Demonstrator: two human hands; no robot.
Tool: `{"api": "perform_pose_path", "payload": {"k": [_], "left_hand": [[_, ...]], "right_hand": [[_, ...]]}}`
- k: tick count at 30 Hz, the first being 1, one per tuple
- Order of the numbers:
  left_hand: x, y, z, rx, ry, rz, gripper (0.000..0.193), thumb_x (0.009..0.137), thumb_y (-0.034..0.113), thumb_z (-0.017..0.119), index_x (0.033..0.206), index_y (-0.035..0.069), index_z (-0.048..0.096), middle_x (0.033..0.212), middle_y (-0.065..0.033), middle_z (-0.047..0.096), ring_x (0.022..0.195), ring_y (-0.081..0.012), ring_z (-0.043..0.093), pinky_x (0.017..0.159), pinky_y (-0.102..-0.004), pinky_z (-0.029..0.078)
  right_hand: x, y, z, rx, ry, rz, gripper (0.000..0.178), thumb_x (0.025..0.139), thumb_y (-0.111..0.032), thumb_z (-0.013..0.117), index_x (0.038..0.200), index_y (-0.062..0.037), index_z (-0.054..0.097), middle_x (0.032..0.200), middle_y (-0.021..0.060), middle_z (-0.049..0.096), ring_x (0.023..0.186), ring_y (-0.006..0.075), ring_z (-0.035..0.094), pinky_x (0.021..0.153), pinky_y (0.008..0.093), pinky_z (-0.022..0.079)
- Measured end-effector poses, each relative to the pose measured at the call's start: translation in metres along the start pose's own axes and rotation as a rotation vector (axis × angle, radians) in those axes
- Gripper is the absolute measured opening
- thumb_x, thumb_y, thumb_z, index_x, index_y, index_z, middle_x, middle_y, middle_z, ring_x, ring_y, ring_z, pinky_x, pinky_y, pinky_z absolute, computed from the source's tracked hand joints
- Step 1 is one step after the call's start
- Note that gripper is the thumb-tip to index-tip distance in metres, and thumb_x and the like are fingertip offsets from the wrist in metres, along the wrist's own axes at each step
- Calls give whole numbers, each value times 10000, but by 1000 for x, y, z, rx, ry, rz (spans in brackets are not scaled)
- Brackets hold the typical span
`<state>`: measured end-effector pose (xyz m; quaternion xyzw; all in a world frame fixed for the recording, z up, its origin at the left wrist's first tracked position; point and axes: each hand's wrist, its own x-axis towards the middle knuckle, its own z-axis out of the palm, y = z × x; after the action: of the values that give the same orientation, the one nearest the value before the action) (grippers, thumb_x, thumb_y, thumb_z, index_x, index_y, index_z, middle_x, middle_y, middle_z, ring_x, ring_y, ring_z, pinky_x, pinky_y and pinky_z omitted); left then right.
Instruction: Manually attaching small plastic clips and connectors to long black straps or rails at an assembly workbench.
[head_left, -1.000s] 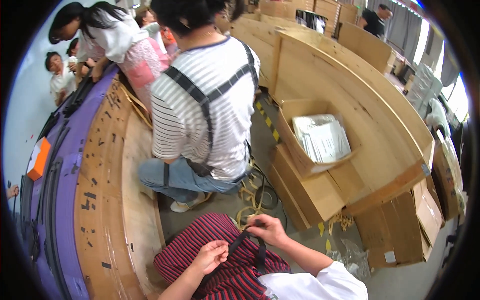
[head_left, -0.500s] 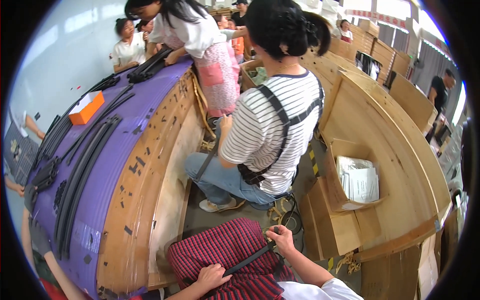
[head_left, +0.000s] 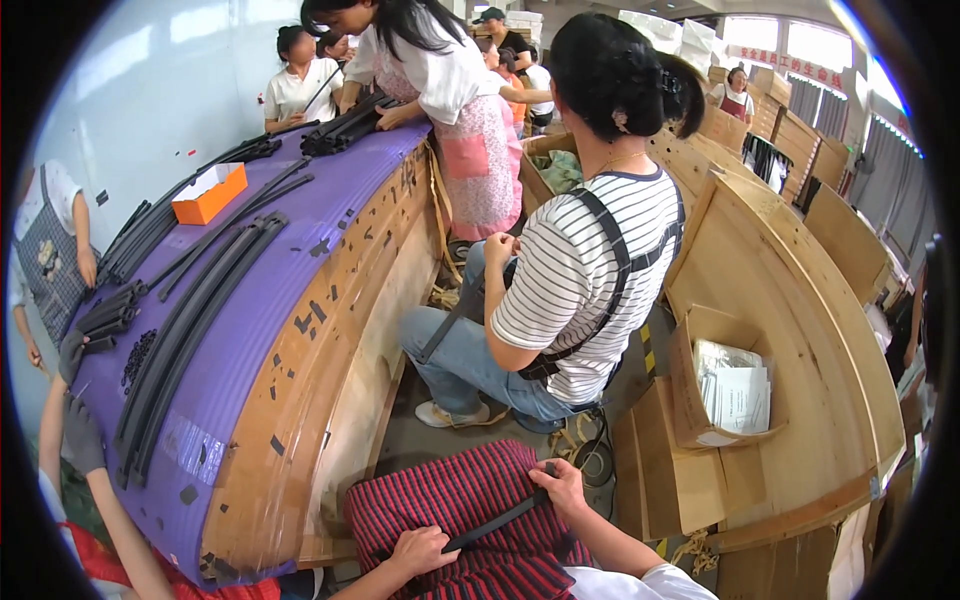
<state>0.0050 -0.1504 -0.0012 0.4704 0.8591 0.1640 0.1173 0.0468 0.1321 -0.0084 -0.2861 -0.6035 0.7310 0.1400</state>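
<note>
View swung left; both hands [head_left: 490, 520] grip black strip [head_left: 497, 522] over lap.

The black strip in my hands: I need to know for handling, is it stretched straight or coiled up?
Straight. The black strip runs taut across the red striped lap, with the left hand gripping one end and the right hand the other.

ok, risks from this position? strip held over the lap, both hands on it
1. The black strip is pinched only at its ends by the left hand and right hand; either grip could slip.
2. The seated co-worker is just ahead, so a swung end might hit that person's back.
3. Cords on the floor could snag the strip or trip someone.
</note>
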Motion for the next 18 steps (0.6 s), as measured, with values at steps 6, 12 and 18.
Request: {"api": "perform_pose_path", "payload": {"k": [6, 12, 18], "left_hand": [[4, 5, -4, 30, -37, -45, 344, 659, 446, 627, 604, 107, 615, 610, -49, 524, 599, -222, 572, 489, -363, 463], [13, 9, -23, 22, -32, 71, 311, 649, 424, 627, 575, 122, 625, 582, -39, 528, 587, -203, 577, 486, -354, 461], [16, 5, -14, 28, 51, 114, 306, 649, 418, 642, 585, 121, 616, 566, -35, 531, 545, -205, 569, 465, -339, 457]], "right_hand": [[3, 0, 4, -91, -19, -9, 235, 707, -101, 701, 882, 5, 586, 768, 25, 603, 713, 97, 556, 664, 225, 450], [0, 16, -4, -166, -12, -104, 246, 703, -118, 703, 885, -3, 585, 780, 48, 623, 731, 104, 575, 688, 245, 464], [-4, 18, -6, -407, 17, -282, 263, 716, -122, 688, 915, -8, 560, 810, 92, 633, 759, 150, 609, 718, 268, 479]]}}
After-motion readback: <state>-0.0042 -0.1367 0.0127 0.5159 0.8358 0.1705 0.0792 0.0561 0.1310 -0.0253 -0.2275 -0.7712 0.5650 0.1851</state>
